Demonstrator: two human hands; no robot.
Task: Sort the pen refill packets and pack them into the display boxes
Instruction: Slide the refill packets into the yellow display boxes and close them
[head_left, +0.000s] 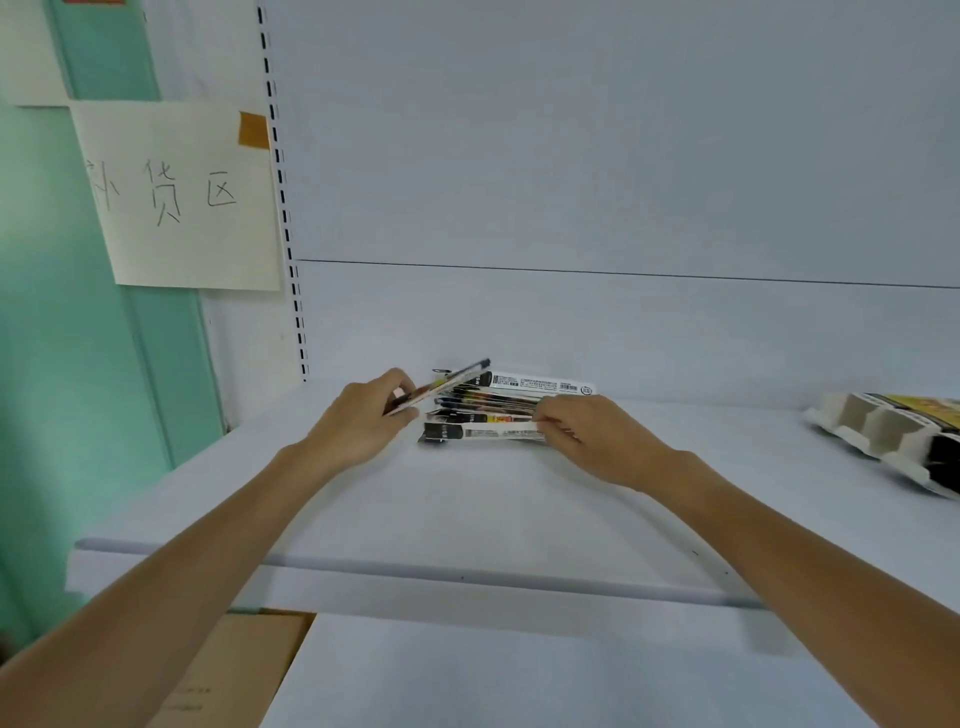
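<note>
A small pile of long, narrow pen refill packets (498, 410) lies on the white shelf (467, 499), near the back wall. My left hand (363, 421) pinches one packet (447, 382) by its left end and holds it tilted up over the pile. My right hand (587, 431) grips the right end of the frontmost white packet (483, 431), fingers curled over it. A display box (883, 436) of pale cardboard with dividers lies tilted at the shelf's right edge, partly cut off.
A paper sign (176, 192) with handwriting is taped to the green wall at left. A slotted upright (285, 218) runs down beside it. Below the shelf's front lip (415, 577) sit a brown carton (234, 670) and a lower white shelf.
</note>
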